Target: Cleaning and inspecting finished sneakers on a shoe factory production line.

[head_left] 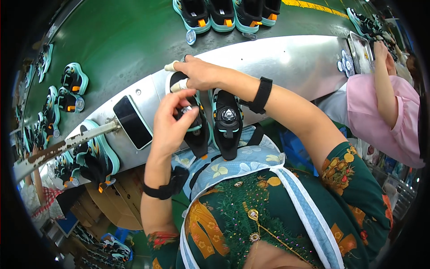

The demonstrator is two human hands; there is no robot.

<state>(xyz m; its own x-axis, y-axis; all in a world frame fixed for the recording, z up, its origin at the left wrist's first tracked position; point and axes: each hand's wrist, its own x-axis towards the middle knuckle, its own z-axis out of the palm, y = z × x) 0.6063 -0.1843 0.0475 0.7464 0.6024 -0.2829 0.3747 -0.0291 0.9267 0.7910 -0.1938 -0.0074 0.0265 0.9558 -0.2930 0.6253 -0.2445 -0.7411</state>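
Two black sneakers with mint soles lie side by side in front of me, heels toward me. The left sneaker (195,139) is partly covered by my hands. My left hand (172,119) curls its thumb and fingers around the round dial (184,110) on that shoe's tongue. Across its toe reaches my right hand (199,74), with pale finger covers on some fingertips, closed on the front of the shoe. The right sneaker (226,127) shows its round dial uncovered, and no hand touches it.
A phone (133,122) lies on the metal ledge (286,56), beside a worn metal bar (67,147). Beyond is a green surface (125,36) carrying several more sneakers (221,15). At left another sneaker (96,152) rests on the ledge. A co-worker in pink (374,101) is at right.
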